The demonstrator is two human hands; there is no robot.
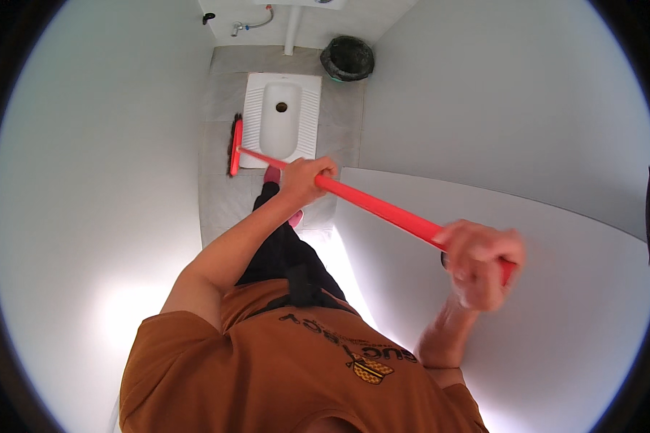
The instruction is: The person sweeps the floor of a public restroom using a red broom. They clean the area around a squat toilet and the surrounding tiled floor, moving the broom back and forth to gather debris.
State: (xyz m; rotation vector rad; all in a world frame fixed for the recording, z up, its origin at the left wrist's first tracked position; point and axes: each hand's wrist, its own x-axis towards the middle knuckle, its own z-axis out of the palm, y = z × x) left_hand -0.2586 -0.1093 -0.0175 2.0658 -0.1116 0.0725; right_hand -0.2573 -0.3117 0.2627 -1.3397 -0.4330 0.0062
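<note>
Pale walls (484, 108), grey tiled floor (341, 123)

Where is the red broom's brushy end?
In the head view, the red broom head is left of centre, down at the grey tiled floor, between the white squat toilet and the left wall.

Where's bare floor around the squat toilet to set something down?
Right of the squat toilet, a bare floor strip reaches the right partition, bordered by the black bin beyond. It's crowded to the left by the red broom head, and in front by the pink shoes.
</note>
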